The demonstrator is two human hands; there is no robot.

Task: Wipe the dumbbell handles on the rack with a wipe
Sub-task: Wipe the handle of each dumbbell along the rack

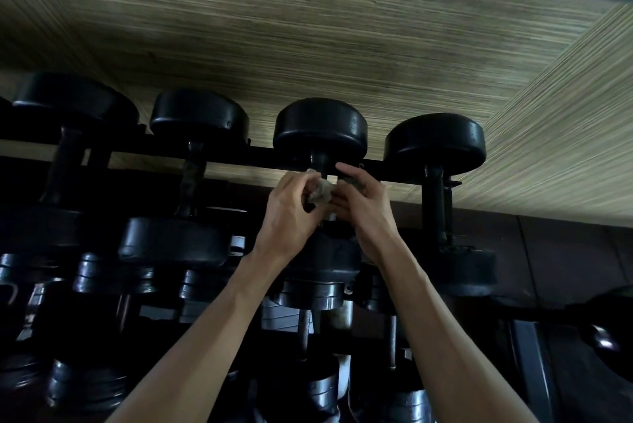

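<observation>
Both hands, left hand (287,213) and right hand (366,206), gripping wipe (320,189), dumbbell handle (320,160)

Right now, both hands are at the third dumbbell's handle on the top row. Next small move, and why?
Probably slide the wipe down the handle toward the near head. The left hand pinches the crumpled wipe against the handle just below the far head, and the right hand curls round from the other side, so the lower stretch looks unwiped, though the hands hide most of it.
</observation>
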